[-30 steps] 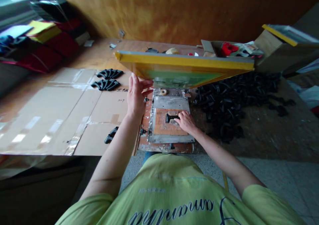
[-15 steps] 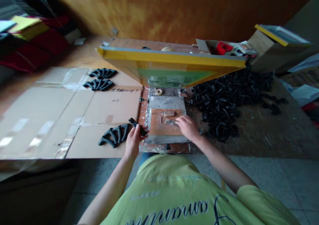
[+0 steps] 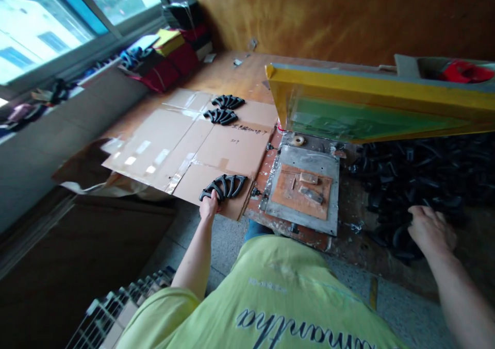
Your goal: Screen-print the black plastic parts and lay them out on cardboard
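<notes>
My left hand [image 3: 209, 205] is closed at the near left end of a row of curved black parts [image 3: 228, 186] on the flat cardboard [image 3: 209, 155]; its fingers grip the end part. At the right, my right hand [image 3: 432, 230] reaches to the near edge of a big pile of black parts [image 3: 410, 179]. Its fingers curl down among them, and whether they hold one is hidden. Between the hands is a metal plate [image 3: 332, 223] with a brown board [image 3: 280, 194] on it, bearing small blocks [image 3: 311, 195].
A yellow-edged screen frame [image 3: 371, 83] stands tilted above the plate's far side. Two more rows of black parts [image 3: 220, 116] lie farther back on the cardboard. A tape roll [image 3: 298, 140] sits behind the plate. Red boxes [image 3: 166, 70] stand by the window.
The view has turned left. My left hand has carried the black part from beside the plate to the row's left end. My right hand has moved from the board to the pile.
</notes>
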`<move>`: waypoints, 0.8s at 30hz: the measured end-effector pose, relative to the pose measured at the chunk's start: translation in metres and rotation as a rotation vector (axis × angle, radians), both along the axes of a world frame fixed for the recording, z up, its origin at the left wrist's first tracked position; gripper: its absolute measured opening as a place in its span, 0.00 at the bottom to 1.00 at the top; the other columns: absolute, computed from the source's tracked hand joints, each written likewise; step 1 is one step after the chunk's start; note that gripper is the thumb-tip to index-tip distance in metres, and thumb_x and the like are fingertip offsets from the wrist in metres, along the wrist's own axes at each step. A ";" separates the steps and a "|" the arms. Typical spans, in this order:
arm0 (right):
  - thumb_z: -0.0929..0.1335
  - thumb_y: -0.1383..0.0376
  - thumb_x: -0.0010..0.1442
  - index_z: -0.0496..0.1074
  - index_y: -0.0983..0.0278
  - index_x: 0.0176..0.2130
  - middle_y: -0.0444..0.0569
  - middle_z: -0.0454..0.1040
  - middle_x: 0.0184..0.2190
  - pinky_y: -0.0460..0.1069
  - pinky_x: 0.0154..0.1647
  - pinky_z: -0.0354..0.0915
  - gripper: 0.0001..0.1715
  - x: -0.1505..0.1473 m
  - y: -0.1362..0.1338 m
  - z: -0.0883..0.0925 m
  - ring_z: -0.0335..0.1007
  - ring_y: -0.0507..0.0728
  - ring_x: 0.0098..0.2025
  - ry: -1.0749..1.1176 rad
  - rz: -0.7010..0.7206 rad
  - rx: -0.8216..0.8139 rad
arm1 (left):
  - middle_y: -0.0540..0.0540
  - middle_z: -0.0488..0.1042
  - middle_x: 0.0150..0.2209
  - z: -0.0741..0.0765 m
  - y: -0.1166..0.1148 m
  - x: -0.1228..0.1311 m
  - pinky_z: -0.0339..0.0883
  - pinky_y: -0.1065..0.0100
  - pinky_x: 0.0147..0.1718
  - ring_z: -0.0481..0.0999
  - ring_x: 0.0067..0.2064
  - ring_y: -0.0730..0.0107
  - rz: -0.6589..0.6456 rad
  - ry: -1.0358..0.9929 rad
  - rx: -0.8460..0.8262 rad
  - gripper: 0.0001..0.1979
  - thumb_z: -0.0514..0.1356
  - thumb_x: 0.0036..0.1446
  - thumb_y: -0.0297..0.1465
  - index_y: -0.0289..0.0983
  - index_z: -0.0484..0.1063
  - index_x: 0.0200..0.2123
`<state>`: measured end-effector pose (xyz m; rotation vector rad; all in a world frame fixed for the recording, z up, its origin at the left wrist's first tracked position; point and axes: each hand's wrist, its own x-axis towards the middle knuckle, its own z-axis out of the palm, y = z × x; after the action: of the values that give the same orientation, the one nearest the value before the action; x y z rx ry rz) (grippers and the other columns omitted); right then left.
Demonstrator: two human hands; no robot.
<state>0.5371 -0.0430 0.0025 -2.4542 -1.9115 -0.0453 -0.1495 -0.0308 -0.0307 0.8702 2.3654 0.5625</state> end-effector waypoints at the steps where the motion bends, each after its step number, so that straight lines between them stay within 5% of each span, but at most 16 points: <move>1: 0.64 0.62 0.45 0.67 0.49 0.34 0.62 0.71 0.48 0.64 0.37 0.55 0.12 0.005 0.002 -0.001 0.62 0.71 0.47 0.010 0.019 -0.018 | 0.34 0.77 0.23 0.002 0.003 -0.001 0.72 0.53 0.32 0.81 0.32 0.44 0.018 0.033 -0.043 0.28 0.48 0.62 0.52 0.34 0.74 0.36; 7: 0.63 0.56 0.44 0.61 0.48 0.31 0.62 0.72 0.42 0.64 0.37 0.53 0.09 0.014 0.003 0.002 0.61 0.71 0.42 0.078 0.112 -0.011 | 0.22 0.77 0.46 0.013 -0.005 0.010 0.67 0.45 0.46 0.76 0.51 0.35 0.071 0.252 -0.170 0.30 0.53 0.58 0.54 0.31 0.73 0.45; 13: 0.62 0.56 0.46 0.62 0.46 0.31 0.60 0.74 0.40 0.66 0.43 0.54 0.08 0.003 -0.005 0.014 0.62 0.72 0.47 0.119 0.200 0.117 | 0.35 0.64 0.65 0.004 -0.014 0.063 0.59 0.51 0.58 0.64 0.63 0.45 -0.317 0.534 0.057 0.31 0.54 0.61 0.51 0.40 0.67 0.61; 17: 0.63 0.51 0.48 0.63 0.43 0.32 0.61 0.73 0.37 0.66 0.42 0.54 0.07 0.018 -0.006 0.017 0.66 0.74 0.45 0.182 0.269 0.182 | 0.36 0.60 0.68 -0.005 0.001 0.080 0.55 0.42 0.60 0.57 0.66 0.39 -0.317 0.465 -0.030 0.35 0.56 0.58 0.52 0.40 0.66 0.63; 21: 0.61 0.40 0.46 0.61 0.42 0.29 0.63 0.69 0.31 0.65 0.34 0.53 0.14 0.034 0.001 0.011 0.65 0.75 0.31 0.308 0.125 0.263 | 0.37 0.64 0.66 -0.008 0.014 0.069 0.56 0.39 0.58 0.59 0.65 0.38 -0.298 0.449 -0.066 0.31 0.58 0.57 0.49 0.41 0.70 0.59; 24: 0.56 0.34 0.45 0.63 0.40 0.32 0.63 0.64 0.26 0.64 0.31 0.52 0.22 0.029 0.009 0.007 0.66 0.74 0.29 0.433 -0.124 0.334 | 0.40 0.66 0.65 -0.010 0.026 0.044 0.55 0.44 0.60 0.60 0.66 0.42 -0.381 0.460 -0.037 0.28 0.62 0.55 0.47 0.43 0.74 0.57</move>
<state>0.5664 -0.0344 0.0095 -2.1404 -1.4415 0.1404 -0.1053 -0.0051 -0.0404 1.5207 2.4898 0.1724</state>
